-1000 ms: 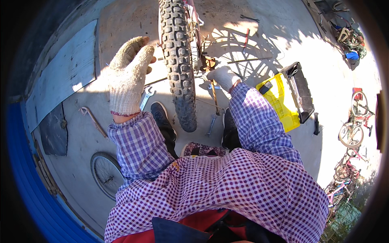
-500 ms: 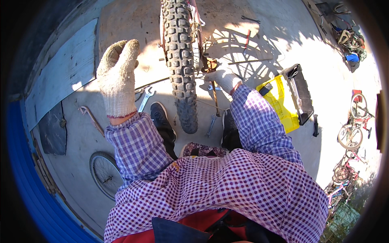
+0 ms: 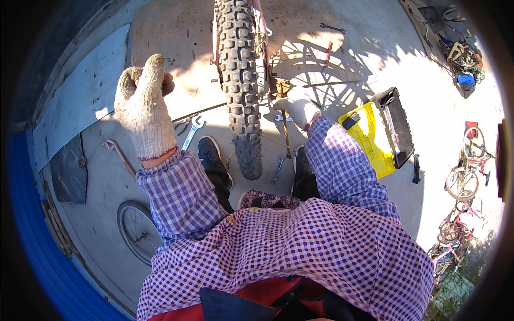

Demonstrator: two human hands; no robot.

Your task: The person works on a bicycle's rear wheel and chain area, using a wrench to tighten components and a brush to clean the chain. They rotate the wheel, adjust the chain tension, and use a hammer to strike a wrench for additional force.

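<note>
Two hands in whitish knit gloves, one each side of a knobby black tire (image 3: pixel 241 91) that stands upright and edge-on to me, dead ahead. My left hand (image 3: pixel 144 107) is up, left of the tire and well apart from it: half open, thumb and index finger parted, other fingers curled; palm faces away, so can't see inside. My right hand (image 3: pixel 301 111) is just right of the tire, fingers bent, by a brown rod (image 3: pixel 286 128) with a rusty brown block (image 3: pixel 280 87) at its far end; can't tell if I'm gripping either or only touching. Pinkish frame parts (image 3: pixel 259 24) flank the tire's far end. Big open-ended wrench (image 3: pixel 193 133) on the floor left of the tire, near my left shoe (image 3: pixel 212 155); smaller wrench (image 3: pixel 279 168) right of the tire's near end, beside my right shoe (image 3: pixel 303 166). Farther right of the tire: open yellow-and-black toolbox (image 3: pixel 381 163). Beyond and right of the tire: red-handled tool (image 3: pixel 327 56), dark wrench (image 3: pixel 332 27). Left of the tire, nearer me: loose wheel (image 3: pixel 140 232) and a curved bar (image 3: pixel 122 156). Parked bicycles (image 3: pixel 463 182) far right of the tire, in a line.
</note>
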